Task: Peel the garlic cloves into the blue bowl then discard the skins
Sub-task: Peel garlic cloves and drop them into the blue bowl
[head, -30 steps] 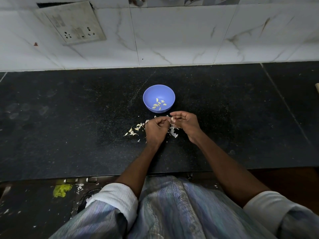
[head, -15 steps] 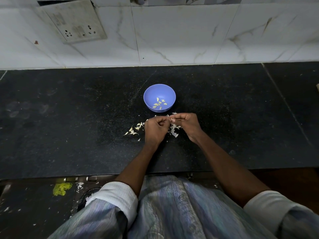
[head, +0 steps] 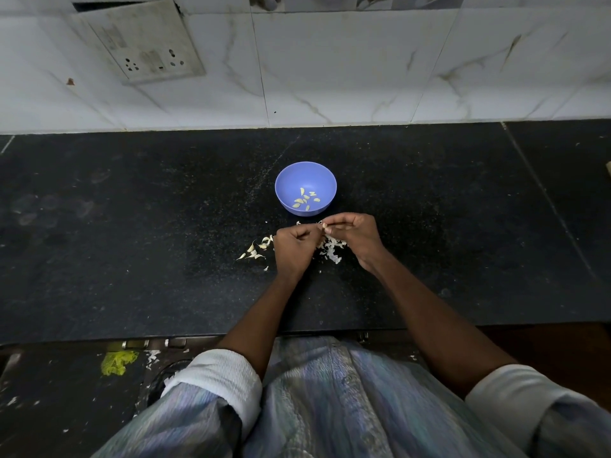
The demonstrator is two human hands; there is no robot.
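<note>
A blue bowl (head: 305,180) stands on the black counter and holds several peeled garlic cloves (head: 304,200). Just in front of it my left hand (head: 294,251) and my right hand (head: 355,234) meet, fingers curled. Between their fingertips they pinch a small garlic clove (head: 324,227), mostly hidden by the fingers. White garlic skins (head: 332,248) lie scattered on the counter under and between the hands. A few unpeeled cloves (head: 256,251) lie to the left of my left hand.
The black stone counter (head: 132,242) runs wide to both sides, backed by a white tiled wall with a socket plate (head: 142,44). Its front edge lies near my body. Below it at the left are skin scraps and a yellow-green scrap (head: 117,361).
Both hands stay in front of the bowl. My right hand's fingers have stretched out a little toward the left hand; the clove stays pinched between them.
</note>
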